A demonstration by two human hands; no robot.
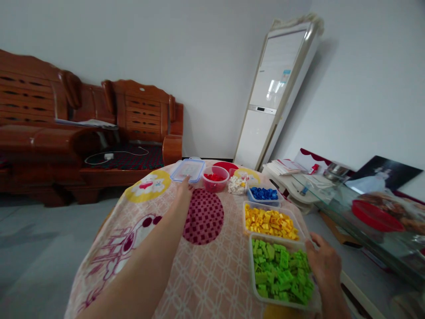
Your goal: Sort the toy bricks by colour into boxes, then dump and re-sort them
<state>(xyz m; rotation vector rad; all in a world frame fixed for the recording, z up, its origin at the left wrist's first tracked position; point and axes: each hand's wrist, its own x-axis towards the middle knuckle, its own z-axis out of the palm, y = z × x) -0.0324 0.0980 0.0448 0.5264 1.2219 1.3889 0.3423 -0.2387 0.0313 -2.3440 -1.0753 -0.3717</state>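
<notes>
A carved wooden sofa (99,128) fills the left of the room and a tall standing air conditioner (275,93) leans into the corner. A glass side table (332,195) cluttered with papers and a red dish sits to the right. In front of the person is a table under a patterned cloth (206,266), and the sorted bricks run down its right side. The green tub (251,270) is nearest, then the yellow tub (245,217), then a small blue tub (252,199). At the far end are a loose heap of white bricks (237,185) and a round red tub (215,187). Just left of the red tub lies a clear lid (188,169) with a blue rim, flat on the cloth at the table's far edge. The left hand (183,188) is stretched out at full arm's length, its fingers straight and close together with the tips on the lid's near edge. At this distance it cannot be told whether they pinch the edge or only touch it. The right hand (323,263) sits on the green tub's right rim, fingers bent over the wall among the bricks and thumb on the far corner (it looks like a steadying hold rather than a lift). The step in hand appears to be the reach for the lid. Getting it up off the soft cloth would call for hooking a fingertip under the blue rim without knocking the red tub just beside it.
</notes>
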